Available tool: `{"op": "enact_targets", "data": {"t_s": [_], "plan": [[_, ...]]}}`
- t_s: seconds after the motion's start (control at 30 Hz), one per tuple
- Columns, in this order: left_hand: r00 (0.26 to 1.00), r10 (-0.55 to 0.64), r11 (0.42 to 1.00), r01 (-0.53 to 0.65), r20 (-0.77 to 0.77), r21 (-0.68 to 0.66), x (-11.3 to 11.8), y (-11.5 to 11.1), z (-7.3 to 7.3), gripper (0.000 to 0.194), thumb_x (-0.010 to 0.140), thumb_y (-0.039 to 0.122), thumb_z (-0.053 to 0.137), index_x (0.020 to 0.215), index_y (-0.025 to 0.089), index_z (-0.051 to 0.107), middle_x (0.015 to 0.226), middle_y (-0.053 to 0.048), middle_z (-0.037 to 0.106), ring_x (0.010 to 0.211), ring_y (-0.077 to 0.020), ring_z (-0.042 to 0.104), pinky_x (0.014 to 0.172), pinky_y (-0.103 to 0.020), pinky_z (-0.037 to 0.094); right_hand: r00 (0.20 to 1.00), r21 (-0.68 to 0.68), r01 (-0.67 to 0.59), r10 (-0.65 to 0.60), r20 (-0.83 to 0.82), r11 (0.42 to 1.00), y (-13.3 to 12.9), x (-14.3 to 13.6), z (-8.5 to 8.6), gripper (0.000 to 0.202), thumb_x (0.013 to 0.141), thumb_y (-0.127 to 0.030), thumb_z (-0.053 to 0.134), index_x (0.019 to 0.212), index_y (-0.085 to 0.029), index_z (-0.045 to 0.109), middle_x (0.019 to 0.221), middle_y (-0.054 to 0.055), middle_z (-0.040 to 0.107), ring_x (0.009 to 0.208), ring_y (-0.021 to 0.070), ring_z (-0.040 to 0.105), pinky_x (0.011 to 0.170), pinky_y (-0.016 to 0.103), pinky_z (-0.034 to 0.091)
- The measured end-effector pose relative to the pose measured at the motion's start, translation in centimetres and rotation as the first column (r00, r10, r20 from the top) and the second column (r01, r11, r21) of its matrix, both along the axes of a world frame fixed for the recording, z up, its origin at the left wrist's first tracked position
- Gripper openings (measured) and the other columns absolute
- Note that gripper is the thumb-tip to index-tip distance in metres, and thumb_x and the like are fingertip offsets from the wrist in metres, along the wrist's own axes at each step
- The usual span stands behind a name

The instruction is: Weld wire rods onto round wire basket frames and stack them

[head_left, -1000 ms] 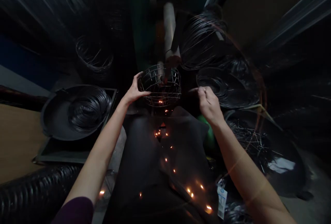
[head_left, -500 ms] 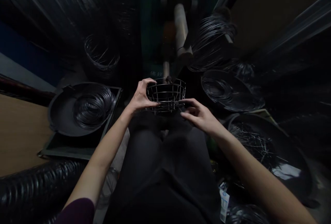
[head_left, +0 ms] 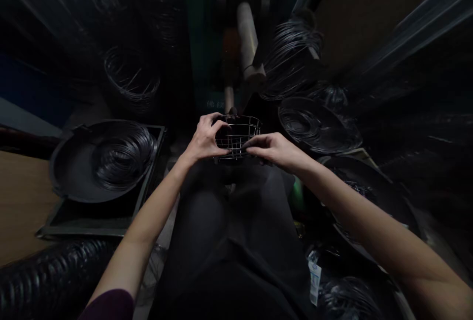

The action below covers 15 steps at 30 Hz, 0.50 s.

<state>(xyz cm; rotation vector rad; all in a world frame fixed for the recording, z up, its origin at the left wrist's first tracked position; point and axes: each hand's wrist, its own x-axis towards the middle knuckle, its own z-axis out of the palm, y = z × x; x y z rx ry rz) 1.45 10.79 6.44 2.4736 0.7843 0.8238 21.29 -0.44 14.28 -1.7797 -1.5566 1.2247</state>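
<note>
A round wire basket (head_left: 242, 127) of thin metal rods is held in front of my knees, just below a machine's rod end. My left hand (head_left: 207, 137) grips its left side, with the fingers over the upper rim and the thumb along the lower front. At the front right of the basket, my right hand (head_left: 269, 147) has thumb and forefinger pinched together against the wires. Whether a loose piece of wire lies in that pinch is too dark to tell.
A machine arm (head_left: 247, 34) reaches down ahead. On the left, a black pan (head_left: 70, 162) holds coiled wire rings. To the right stand a pan (head_left: 332, 132) with wire rings and another pan (head_left: 388, 187) with short wires. Wire hoops (head_left: 295, 53) hang behind.
My right thumb and fingers have closed together and moved left along the basket's front. My left forefinger has shifted on the rim. The whole view has turned slightly.
</note>
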Motion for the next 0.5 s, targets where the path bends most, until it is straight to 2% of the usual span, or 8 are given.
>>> {"op": "enact_targets", "data": {"t_s": [0.07, 0.1, 0.17, 0.23, 0.3, 0.37, 0.43, 0.5], "plan": [[1.0, -0.007, 1.0, 0.007, -0.007, 0.002, 0.4, -0.3, 0.0, 0.062, 0.059, 0.036, 0.086, 0.113, 0.02, 0.06, 0.136, -0.015, 0.045, 0.127, -0.0351, 0.041, 0.107, -0.052, 0.04, 0.973, 0.122, -0.004, -0.024, 0.23, 0.993, 0.5, 0.1, -0.7, 0.026, 0.083, -0.031, 0.061, 0.099, -0.016, 0.075, 0.079, 0.003, 0.072, 0.065, 0.0128, 0.062, 0.062, 0.024, 0.046], [1.0, -0.007, 1.0, 0.007, -0.007, 0.004, 0.7, -0.5, 0.1, 0.062, 0.059, 0.035, 0.086, 0.113, 0.02, 0.06, 0.136, -0.015, 0.045, 0.127, -0.035, 0.042, 0.107, -0.052, 0.04, 0.932, 0.18, -0.045, -0.023, 0.363, 0.983, 0.7, 0.0, -1.2, 0.026, 0.085, -0.031, 0.06, 0.101, -0.017, 0.075, 0.086, 0.004, 0.074, 0.072, 0.0152, 0.066, 0.068, 0.025, 0.048], [1.0, -0.008, 1.0, 0.008, -0.002, 0.0, 1.0, -0.5, 0.2, 0.062, 0.059, 0.036, 0.086, 0.113, 0.021, 0.06, 0.136, -0.014, 0.045, 0.127, -0.0346, 0.042, 0.107, -0.052, 0.04, 0.797, 0.238, -0.183, 0.002, 0.605, 0.954, 0.8, -0.3, -1.9, 0.032, 0.09, -0.035, 0.058, 0.114, -0.02, 0.072, 0.103, 0.007, 0.075, 0.088, 0.0204, 0.069, 0.074, 0.028, 0.049], [1.0, -0.012, 1.0, 0.012, 0.002, -0.005, 1.1, -0.5, 0.2, 0.062, 0.059, 0.036, 0.086, 0.113, 0.021, 0.059, 0.135, -0.014, 0.046, 0.127, -0.0342, 0.043, 0.108, -0.052, 0.04, 0.637, 0.211, -0.324, 0.048, 0.769, 0.922, 0.6, -0.7, -2.5, 0.042, 0.094, -0.04, 0.053, 0.131, -0.021, 0.062, 0.119, 0.008, 0.07, 0.096, 0.024, 0.069, 0.071, 0.03, 0.048], [1.0, -0.014, 1.0, 0.014, 0.007, -0.002, 1.1, -0.4, 0.3, 0.061, 0.059, 0.034, 0.086, 0.113, 0.02, 0.059, 0.134, -0.014, 0.046, 0.127, -0.0338, 0.043, 0.108, -0.051, 0.04, 0.504, 0.15, -0.429, 0.098, 0.858, 0.891, 0.3, -0.9, -2.7, 0.045, 0.097, -0.039, 0.047, 0.139, -0.023, 0.054, 0.129, 0.006, 0.065, 0.095, 0.0241, 0.07, 0.062, 0.03, 0.046], [1.0, -0.008, 1.0, 0.008, 0.014, -0.001, 1.1, -0.3, 0.2, 0.062, 0.06, 0.031, 0.085, 0.114, 0.019, 0.059, 0.134, -0.015, 0.046, 0.127, -0.0335, 0.043, 0.108, -0.051, 0.041, 0.421, 0.11, -0.49, 0.124, 0.899, 0.865, 0.1, -0.9, -2.8, 0.043, 0.099, -0.034, 0.04, 0.139, -0.026, 0.053, 0.131, 0.003, 0.063, 0.089, 0.0218, 0.071, 0.057, 0.03, 0.042], [1.0, -0.001, 1.0, 0.001, 0.024, -0.011, 1.1, -0.2, 0.2, 0.062, 0.06, 0.032, 0.085, 0.115, 0.019, 0.059, 0.135, -0.014, 0.046, 0.128, -0.0334, 0.043, 0.108, -0.051, 0.041, 0.387, 0.118, -0.519, 0.11, 0.915, 0.846, 0.2, -0.7, -2.9, 0.042, 0.1, -0.033, 0.036, 0.138, -0.028, 0.054, 0.131, 0.001, 0.064, 0.083, 0.0197, 0.071, 0.054, 0.029, 0.039], [1.0, -0.003, 1.0, 0.004, 0.031, -0.024, 1.0, -0.1, 0.2, 0.063, 0.06, 0.033, 0.085, 0.116, 0.02, 0.059, 0.135, -0.014, 0.046, 0.128, -0.0334, 0.043, 0.108, -0.051, 0.041, 0.388, 0.154, -0.525, 0.074, 0.918, 0.837, 0.5, -0.5, -3.0, 0.042, 0.1, -0.034, 0.036, 0.137, -0.029, 0.055, 0.13, 0.002, 0.065, 0.081, 0.0181, 0.071, 0.054, 0.028, 0.037]]}}
